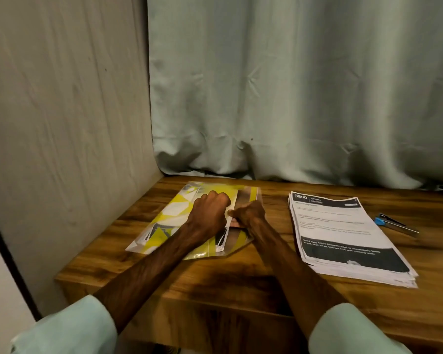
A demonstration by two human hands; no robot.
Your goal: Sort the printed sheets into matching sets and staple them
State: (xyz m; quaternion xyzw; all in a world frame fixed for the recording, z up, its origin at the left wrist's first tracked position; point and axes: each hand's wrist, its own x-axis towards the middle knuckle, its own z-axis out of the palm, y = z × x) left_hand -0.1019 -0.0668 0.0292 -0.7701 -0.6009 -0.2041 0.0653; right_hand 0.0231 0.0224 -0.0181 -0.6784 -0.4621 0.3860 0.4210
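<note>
From the head camera, a wooden surface (pixel 241 277) stands in a corner, with a wrinkled grey cloth (pixel 62 111) hanging on the left and a pale green curtain (pixel 292 85) behind, its hem resting on the far edge of the wood. A patterned folder (pixel 164 221) of glossy plastic, printed in yellow, white and grey triangles, lies flat on the left part of the surface, slanting away towards the curtain. Both hands meet over its right half. The left hand (pixel 210 213) sits knuckles up, its fingers curled tight at the white edge of the folder's flap. The right hand (pixel 250 213) is just beside it, thumb pointing left and touching that same edge, its fingers (pixel 237 223) bent under and pinching the folder there. Both forearms are bare, coming out of pale green sleeves (pixel 74 328) at the bottom corners. The stack of printed sheets (pixel 343 231) lies well to the right of the folder, face up, untouched by either hand; its top sheet has a black header reading "3800" and a black band lower down. A small stapler (pixel 394 223) with a blue end lies just beyond the stack's right edge.
</note>
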